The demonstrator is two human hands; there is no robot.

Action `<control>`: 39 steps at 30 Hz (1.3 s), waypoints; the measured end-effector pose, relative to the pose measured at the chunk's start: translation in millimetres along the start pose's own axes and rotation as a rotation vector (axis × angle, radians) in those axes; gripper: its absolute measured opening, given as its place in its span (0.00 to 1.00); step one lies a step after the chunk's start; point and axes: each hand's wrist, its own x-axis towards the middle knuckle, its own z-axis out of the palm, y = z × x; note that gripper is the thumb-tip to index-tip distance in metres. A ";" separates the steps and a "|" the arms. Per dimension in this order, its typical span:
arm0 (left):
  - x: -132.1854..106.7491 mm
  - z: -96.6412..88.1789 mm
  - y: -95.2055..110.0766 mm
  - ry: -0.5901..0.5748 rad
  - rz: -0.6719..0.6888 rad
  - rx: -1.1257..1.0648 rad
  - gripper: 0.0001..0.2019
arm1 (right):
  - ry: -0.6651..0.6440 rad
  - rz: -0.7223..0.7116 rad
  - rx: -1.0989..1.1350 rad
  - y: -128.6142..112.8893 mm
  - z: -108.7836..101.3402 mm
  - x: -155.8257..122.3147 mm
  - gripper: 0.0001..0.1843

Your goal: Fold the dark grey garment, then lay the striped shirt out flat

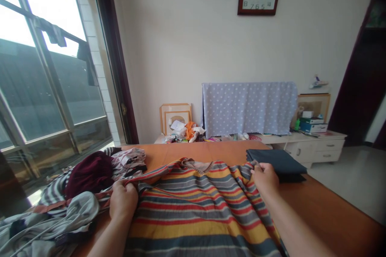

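A striped shirt (193,213) in yellow, red, grey and dark blue lies spread on the brown table, its neckline pointing away from me. My left hand (123,200) is closed on the shirt's left side, near the sleeve. On the other side my right hand (265,178) pinches the shirt at its right shoulder or sleeve edge. Just beyond the right hand is a folded dark cloth (274,161). Left of my left hand lies a heap of clothes with a maroon garment (90,172) and a grey garment (72,217).
The brown table (325,209) reaches to the right. Behind it a white low cabinet (319,148) stands along the wall, partly under a dotted light-blue cloth (249,108). Papers and an orange item (190,130) sit by picture frames. Glass windows (48,76) are on the left.
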 end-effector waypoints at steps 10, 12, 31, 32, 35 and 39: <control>-18.0 -4.3 26.6 0.034 0.226 0.115 0.21 | -0.330 -0.340 -0.285 -35.6 35.9 -15.4 0.17; -19.8 -3.6 26.5 0.031 0.293 0.193 0.19 | -0.441 -0.368 -0.299 -47.4 52.7 -18.2 0.13; -32.6 0.1 32.1 -0.311 0.660 0.288 0.12 | -0.612 -0.517 -0.726 -79.0 125.2 -39.7 0.07; -31.3 0.2 30.8 -0.297 0.629 0.283 0.13 | -0.591 -0.568 -0.711 -79.3 119.7 -48.3 0.10; -28.6 -0.1 29.2 -0.254 0.568 0.282 0.14 | -0.705 -0.786 -0.652 -77.3 103.4 -73.2 0.11; -26.8 1.6 27.8 -0.225 0.574 0.319 0.14 | -1.032 -0.715 -0.485 -74.6 95.7 -77.5 0.07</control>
